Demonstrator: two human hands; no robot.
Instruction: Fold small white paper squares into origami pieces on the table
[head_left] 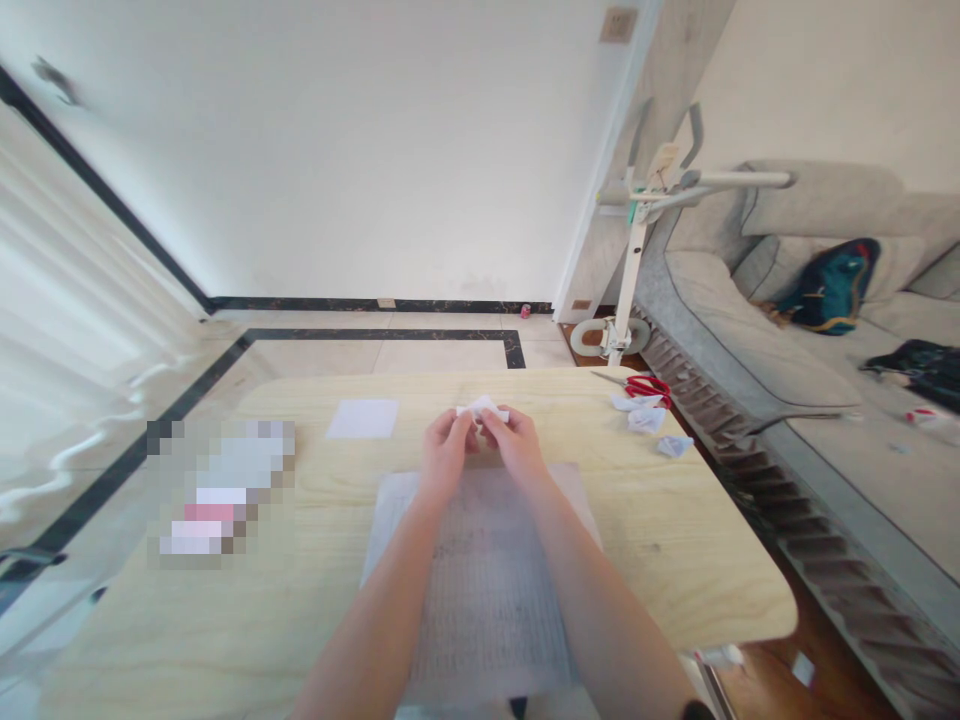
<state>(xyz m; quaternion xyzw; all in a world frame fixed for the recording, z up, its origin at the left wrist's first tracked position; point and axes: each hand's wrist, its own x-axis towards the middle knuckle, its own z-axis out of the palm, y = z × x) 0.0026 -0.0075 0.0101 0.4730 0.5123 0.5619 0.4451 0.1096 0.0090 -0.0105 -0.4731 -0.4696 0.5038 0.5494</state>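
Both of my hands meet over the middle of the table, pinching one small piece of folded white paper [482, 407]. My left hand [448, 446] grips its left side, with the thumb on top. On the right side, my right hand [514, 441] holds it the same way. The exact shape of the fold is partly covered by my fingers. Under my forearms lies a large greyish printed sheet [491, 600]. A flat square of white paper [363, 419] rests to the left of my hands.
On the pale wooden table [315, 590], red-handled scissors [646, 389] lie at the far right beside crumpled or folded paper pieces [645, 417] and another folded piece [675, 446]. A blurred-out item [240, 470] is at left. Beyond stand exercise equipment [630, 260] and a grey sofa [780, 350].
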